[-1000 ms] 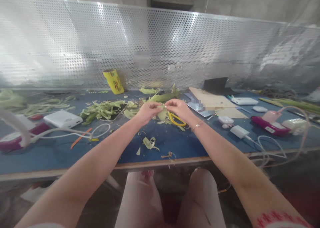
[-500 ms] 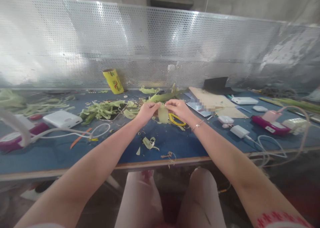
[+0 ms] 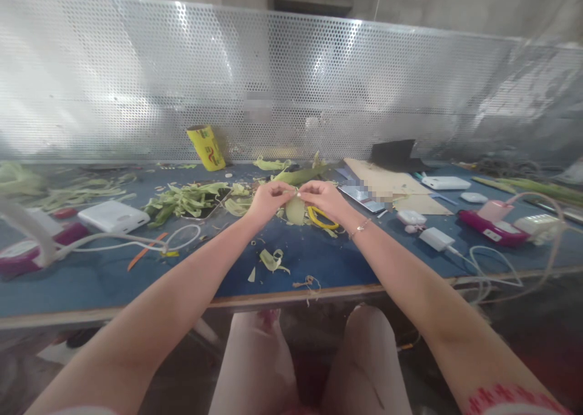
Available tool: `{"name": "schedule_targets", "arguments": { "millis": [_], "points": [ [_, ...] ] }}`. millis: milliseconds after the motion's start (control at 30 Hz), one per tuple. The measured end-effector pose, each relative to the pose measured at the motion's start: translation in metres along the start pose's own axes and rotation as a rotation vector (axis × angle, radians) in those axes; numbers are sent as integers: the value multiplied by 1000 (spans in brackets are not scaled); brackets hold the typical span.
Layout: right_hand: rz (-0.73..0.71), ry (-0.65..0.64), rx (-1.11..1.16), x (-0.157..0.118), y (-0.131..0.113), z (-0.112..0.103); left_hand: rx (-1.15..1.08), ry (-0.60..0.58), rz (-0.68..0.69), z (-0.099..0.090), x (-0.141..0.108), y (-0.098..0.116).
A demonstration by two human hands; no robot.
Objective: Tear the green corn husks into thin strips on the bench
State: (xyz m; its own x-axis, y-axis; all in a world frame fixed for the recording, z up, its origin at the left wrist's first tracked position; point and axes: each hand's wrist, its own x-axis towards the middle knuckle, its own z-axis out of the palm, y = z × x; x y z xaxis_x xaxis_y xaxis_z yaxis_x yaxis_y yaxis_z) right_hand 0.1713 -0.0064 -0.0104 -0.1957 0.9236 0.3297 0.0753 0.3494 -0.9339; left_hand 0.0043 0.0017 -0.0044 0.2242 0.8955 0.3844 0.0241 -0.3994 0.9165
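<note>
Over the middle of the blue table, my left hand and my right hand meet fingertip to fingertip. Both are closed in a pinch on the top edge of a pale green corn husk, which hangs below the fingers. A tiny whitish bit shows between the fingertips. Just right of the husk, under my right hand, lie yellow-handled scissors, their blades not visible. Behind the hands is a larger green husk. Nearer me, a curled husk scrap rests on the table.
To the left, shredded husk strips lie over a dark flat object. A yellow tube stands tilted against the perforated metal screen. A phone, cardboard, chargers and a purple power strip with cables occupy the right side.
The fingers have shifted slightly at the husk's top edge, and the hanging husk has turned and looks rounder. The arms and the table items stay in place.
</note>
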Motion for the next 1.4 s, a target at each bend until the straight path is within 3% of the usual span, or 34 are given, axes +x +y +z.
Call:
{"name": "schedule_targets", "arguments": {
  "millis": [200, 333, 500, 933, 1133, 1400],
  "points": [
    [-132, -8, -235, 0, 1, 0, 43, -20, 35, -1, 0, -3],
    [-130, -21, -233, -1, -1, 0, -42, -32, -42, 1, -2, 0],
    [-93, -22, -164, 0, 2, -2, -194, -41, -136, 3, -5, 6],
    [120, 6, 169, 1, 0, -2, -341, -8, -194, 2, -2, 5],
    [129, 2, 278, -2, -7, -2, -460, -94, -209, 0, -1, 4],
    [190, 8, 328, -4, -13, -7, -450, -79, -301, -3, 2, 3]
  ]
}}
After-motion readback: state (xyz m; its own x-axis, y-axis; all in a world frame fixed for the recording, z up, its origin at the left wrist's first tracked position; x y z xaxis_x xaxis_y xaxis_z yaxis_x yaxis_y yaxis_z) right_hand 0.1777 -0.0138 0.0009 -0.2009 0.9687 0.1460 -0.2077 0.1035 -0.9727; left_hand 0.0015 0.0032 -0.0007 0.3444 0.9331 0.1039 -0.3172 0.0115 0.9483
